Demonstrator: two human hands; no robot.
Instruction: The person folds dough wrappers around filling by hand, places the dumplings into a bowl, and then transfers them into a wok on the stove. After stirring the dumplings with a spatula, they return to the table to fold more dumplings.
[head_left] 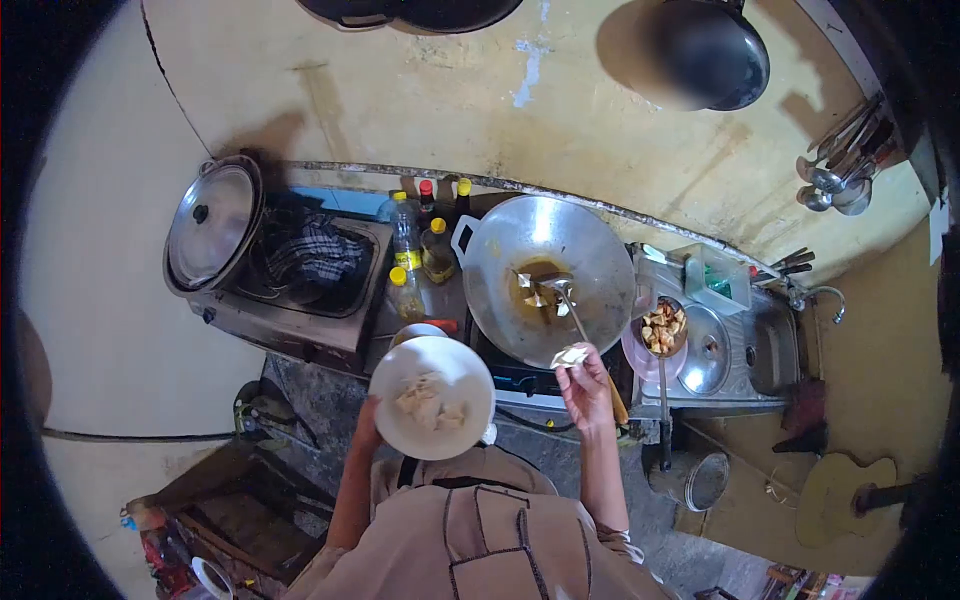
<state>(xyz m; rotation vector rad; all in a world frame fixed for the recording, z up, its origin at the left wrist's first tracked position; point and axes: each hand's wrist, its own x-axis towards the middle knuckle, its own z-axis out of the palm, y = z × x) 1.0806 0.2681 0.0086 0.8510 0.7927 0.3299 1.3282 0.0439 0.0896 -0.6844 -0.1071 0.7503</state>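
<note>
My left hand [367, 424] grips the side of a white bowl [481, 385], held tilted toward me, with several pale, flat food pieces [432, 402] in it. My right hand [590, 396] is closed on a few pale food pieces [570, 357], just off the near right rim of a large wok [600, 235]. Several pieces lie in the brownish oil [540, 272] at the wok's bottom. A metal spatula [575, 316] rests in the wok, its wooden handle passing behind my right hand. To the right, browned pieces [663, 328] sit in a long-handled strainer [664, 395] over a pink bowl [634, 352].
Bottles [405, 240] with yellow and red caps stand left of the wok. Farther left are a stove with a checked cloth [318, 250] and a lidded pot [210, 225]. A sink [772, 355] lies right, beside a clear plastic container [722, 282]. Utensils hang on the wall [690, 150].
</note>
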